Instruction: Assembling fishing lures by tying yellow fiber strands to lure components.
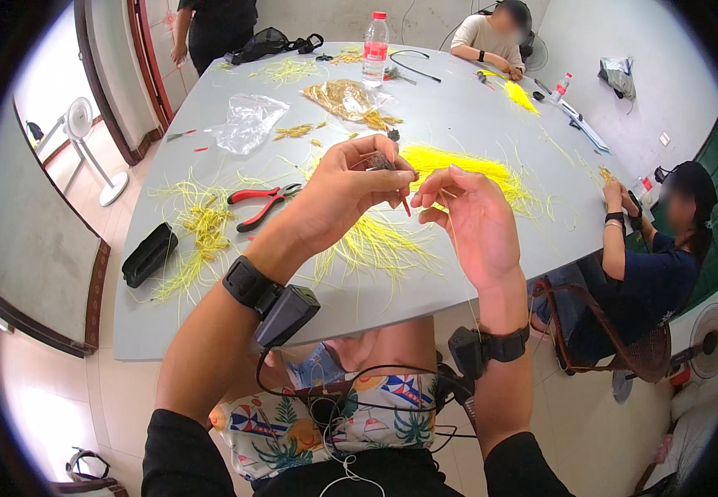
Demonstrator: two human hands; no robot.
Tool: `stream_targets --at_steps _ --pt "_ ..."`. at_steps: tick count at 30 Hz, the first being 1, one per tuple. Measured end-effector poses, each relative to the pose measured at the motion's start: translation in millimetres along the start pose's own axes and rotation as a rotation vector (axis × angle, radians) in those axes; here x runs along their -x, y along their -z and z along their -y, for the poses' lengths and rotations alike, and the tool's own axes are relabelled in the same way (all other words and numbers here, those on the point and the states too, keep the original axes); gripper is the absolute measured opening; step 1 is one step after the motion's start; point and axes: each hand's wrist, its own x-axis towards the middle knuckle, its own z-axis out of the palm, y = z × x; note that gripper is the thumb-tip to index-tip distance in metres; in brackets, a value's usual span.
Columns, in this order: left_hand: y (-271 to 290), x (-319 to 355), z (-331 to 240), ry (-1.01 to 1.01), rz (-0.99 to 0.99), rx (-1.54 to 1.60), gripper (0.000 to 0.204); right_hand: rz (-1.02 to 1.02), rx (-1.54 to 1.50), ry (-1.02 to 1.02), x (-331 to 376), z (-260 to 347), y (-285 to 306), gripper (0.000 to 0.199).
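Over the grey table [268, 331], my left hand [338, 186] is closed around a small dark tool with a red pointed tip [405, 206] sticking out below the fingers; its exact kind is hidden. Just to the right, my right hand [483, 224] pinches a thin yellowish strand [453, 228], which trails down along the palm and wrist. Beneath and beyond both hands lie bright yellow strands in a thick bundle [466, 167] and a loose spread [371, 248]. Red-and-black pliers [264, 199] rest with jaws apart near my left wrist.
At left are tangled yellow strands [210, 228] and a black case [150, 255]. Farther back stand a clear plastic bag [247, 124], a bag of brownish pieces [338, 98] and a water bottle [375, 51]. Other people sit or stand around the table; one person [665, 248] is at right.
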Motion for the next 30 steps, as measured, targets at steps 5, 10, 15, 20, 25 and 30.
stream_targets --at_steps 5,10,15,20,25,30 --pt "-0.4 -0.9 2.4 -0.043 0.023 -0.114 0.024 0.028 0.010 -0.001 -1.3 -2.4 3.4 0.040" --pt "-2.7 -3.0 6.3 -0.084 -0.015 -0.115 0.021 0.032 0.045 -0.008 -1.7 -4.3 5.4 0.040" --pt "-2.3 -1.8 5.5 -0.102 -0.045 -0.144 0.024 0.049 0.053 -0.014 -2.8 -5.7 3.4 0.039" --pt "-6.2 -1.0 1.1 -0.128 -0.060 -0.215 0.036 0.073 0.065 0.019 -3.5 -6.3 5.3 0.036" --pt "-8.8 -0.3 0.1 -0.128 -0.091 -0.227 0.037 -0.164 0.306 0.087 -2.3 -0.3 -6.2 0.025" --pt "-4.9 -0.7 1.4 -0.122 -0.059 -0.276 0.030 -0.190 0.668 0.266 -5.5 -13.7 -4.2 0.021"
